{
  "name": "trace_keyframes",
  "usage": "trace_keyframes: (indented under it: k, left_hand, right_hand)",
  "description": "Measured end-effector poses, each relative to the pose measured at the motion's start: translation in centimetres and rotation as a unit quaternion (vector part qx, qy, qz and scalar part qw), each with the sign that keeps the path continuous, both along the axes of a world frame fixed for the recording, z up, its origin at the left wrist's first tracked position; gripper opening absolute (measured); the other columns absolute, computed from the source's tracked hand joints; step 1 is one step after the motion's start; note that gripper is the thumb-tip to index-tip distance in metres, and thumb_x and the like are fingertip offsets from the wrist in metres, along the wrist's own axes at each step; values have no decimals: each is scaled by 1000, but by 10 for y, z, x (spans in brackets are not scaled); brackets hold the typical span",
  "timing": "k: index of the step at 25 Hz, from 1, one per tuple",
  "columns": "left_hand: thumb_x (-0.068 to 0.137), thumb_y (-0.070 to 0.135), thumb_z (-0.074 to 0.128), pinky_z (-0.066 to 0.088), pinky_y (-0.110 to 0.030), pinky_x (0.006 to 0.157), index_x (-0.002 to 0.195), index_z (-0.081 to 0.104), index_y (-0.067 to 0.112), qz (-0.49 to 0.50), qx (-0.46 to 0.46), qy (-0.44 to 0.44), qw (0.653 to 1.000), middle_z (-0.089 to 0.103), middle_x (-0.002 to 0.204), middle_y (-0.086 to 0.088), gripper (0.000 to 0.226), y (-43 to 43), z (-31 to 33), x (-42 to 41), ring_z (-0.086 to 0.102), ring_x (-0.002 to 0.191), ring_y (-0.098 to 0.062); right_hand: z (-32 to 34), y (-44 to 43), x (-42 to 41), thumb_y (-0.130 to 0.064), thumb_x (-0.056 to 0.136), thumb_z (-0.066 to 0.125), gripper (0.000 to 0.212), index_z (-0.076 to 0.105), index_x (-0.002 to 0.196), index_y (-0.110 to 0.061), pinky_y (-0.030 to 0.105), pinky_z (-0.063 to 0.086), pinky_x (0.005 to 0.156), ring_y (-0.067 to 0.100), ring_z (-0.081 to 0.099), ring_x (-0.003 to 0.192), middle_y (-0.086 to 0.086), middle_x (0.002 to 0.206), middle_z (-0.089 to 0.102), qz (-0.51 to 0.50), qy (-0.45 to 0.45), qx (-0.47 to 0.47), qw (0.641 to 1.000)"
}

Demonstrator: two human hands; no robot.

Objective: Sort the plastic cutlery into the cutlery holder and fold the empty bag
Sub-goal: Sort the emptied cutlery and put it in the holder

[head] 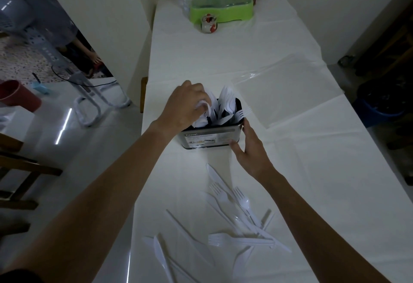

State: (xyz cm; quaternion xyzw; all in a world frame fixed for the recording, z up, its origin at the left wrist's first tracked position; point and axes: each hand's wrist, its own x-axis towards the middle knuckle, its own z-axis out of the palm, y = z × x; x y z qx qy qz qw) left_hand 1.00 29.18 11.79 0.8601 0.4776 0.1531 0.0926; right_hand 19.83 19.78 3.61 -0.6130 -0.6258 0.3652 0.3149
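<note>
Left hand (185,106) grip clenched on white plastic spoons (204,113), frame centre; right hand (250,148) loosely steadies dark rectangular cutlery holder (210,135). Risk: crowded slot jams spoons, tipping holder.

your cutlery holder (210,136) stands mid-table (312,171); loose cutlery (237,215) lies nearer you, the flat bag (288,90) behind-right of the holder.

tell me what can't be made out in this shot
Head view only:
- What the left hand grips: its fingers cover the white pieces over the cutlery holder.
- Holder compartments: hidden by the hand and packed cutlery.
- Label print on the holder: too small.
- Loose cutlery count: overlapping, some cut by the bottom edge.
- Clear bag: its edges are faint.
</note>
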Motion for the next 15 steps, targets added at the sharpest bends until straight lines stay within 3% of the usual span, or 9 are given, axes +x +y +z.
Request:
trace_keyframes:
  k: [3,8,11,15]
  left_hand:
    - [82,10,59,28,-30,79,107,69,18,1,24,74,997,67,108,-2,28,-5,3,1,51,100,-27]
    - [88,14,51,41,-33,98,119,63,11,-25,15,-27,999,66,120,-5,33,-32,-11,-12,59,114,-25]
    - [96,33,41,29,-31,113,131,54,8,-31,20,14,999,54,138,-7,45,-38,-21,-18,41,136,-20]
    - [96,46,30,17,-30,118,142,39,7,-44,-1,59,997,36,152,-6,60,-38,-22,-18,21,145,-15]
  right_hand:
    - [0,1,2,-26,95,51,71,10,150,-10,16,23,106,17,28,142,6,155,27,5,-1,-4,1000]
    - [-1,1,1,-25,95,52,71,9,150,-11,20,25,110,16,27,142,5,155,27,4,7,-1,1000]
    - [0,-3,-2,-22,96,51,73,5,151,-11,13,20,106,15,25,142,5,156,23,1,13,0,1000]
    - [2,-2,-3,-20,96,50,73,2,150,-10,2,15,97,17,26,142,7,156,23,1,4,-2,1000]
